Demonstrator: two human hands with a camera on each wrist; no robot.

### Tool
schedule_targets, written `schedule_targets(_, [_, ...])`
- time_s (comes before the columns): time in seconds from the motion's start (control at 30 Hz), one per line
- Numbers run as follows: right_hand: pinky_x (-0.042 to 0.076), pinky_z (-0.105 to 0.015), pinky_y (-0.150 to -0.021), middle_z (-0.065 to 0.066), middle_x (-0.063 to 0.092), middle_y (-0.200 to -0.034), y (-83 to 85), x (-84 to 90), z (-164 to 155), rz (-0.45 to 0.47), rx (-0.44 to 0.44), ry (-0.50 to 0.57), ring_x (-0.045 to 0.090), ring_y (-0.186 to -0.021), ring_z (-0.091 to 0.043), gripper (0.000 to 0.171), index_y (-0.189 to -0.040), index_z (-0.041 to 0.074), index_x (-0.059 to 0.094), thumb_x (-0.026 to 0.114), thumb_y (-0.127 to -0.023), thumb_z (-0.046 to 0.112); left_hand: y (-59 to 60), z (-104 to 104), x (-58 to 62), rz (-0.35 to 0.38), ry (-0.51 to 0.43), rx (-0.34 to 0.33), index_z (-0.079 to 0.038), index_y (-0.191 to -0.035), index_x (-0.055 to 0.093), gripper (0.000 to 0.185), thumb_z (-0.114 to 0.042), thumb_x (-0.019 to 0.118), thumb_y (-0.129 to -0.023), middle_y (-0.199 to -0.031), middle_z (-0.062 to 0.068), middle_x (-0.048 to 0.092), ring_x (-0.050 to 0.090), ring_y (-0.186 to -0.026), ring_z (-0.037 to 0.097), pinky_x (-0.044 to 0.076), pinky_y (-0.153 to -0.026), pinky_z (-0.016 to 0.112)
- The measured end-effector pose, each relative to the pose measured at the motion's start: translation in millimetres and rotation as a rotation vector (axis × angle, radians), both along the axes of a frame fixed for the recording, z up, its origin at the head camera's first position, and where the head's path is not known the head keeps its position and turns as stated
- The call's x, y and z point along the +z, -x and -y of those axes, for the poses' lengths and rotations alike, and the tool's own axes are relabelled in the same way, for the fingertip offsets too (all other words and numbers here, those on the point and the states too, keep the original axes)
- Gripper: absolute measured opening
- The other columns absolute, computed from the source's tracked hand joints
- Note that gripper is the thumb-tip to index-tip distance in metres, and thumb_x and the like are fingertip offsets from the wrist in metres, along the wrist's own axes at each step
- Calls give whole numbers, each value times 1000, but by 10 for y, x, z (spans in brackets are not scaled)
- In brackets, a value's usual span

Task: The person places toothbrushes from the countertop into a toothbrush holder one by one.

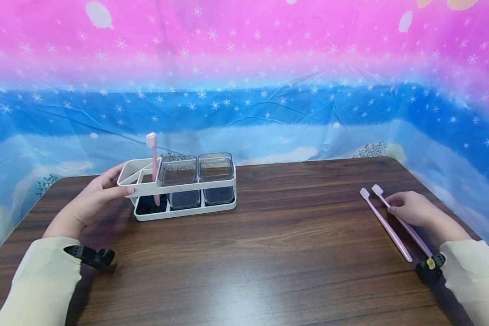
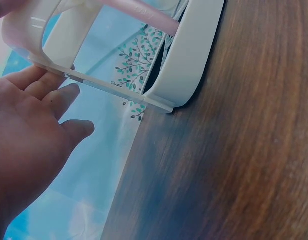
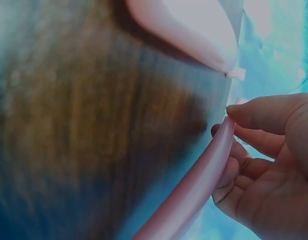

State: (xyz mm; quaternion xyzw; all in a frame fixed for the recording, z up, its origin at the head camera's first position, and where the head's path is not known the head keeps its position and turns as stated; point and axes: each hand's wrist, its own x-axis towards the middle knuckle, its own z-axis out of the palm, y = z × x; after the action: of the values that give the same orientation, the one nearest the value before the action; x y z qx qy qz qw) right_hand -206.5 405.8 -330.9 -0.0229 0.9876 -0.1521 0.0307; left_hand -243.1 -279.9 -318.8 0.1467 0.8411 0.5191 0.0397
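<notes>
My right hand [image 1: 409, 208] had its fingertips [image 3: 254, 112] curled down onto the nearer-to-edge pink toothbrush [image 1: 403, 222], thumb and forefinger pinching the handle just below the head — the right wrist view showed the pink shaft [image 3: 194, 190] running between them. That brush lay flat on the wooden table [image 1: 269, 253], close to its right edge. Just beside it, on the inner side and almost parallel, lay a second pink toothbrush [image 1: 385, 225]; I could not tell whether my fingers touched that one as well.

My left hand [image 1: 91, 199] was loosely spread, fingers straight, with the fingertips [image 2: 69, 95] resting against the left end of the white organiser rack [image 1: 183, 210] — thumb along the front of its upper rim, the others behind the end wall. The rack stood well apart from the two loose brushes, on the left half of the table. A third pink toothbrush [image 1: 154, 167] stood upright in its left compartment, head up. Two clear cups [image 1: 197, 179] sat side by side in the compartments to the right. Behind the table hung a pink-and-blue starry cloth [image 1: 244, 90].
</notes>
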Motion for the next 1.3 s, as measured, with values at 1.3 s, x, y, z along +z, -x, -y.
schedule_targets(1.3, [46,-34,-69,-20,66,-95,208,660,418,-107,98,61,60,-81,-22,38,-122,-12,55,56,-94,14,9,6,-9,9,-2,12,-15,-156,11,75,-21,55,-96,-124,-15,43,44,-109,-3,28,-104,60])
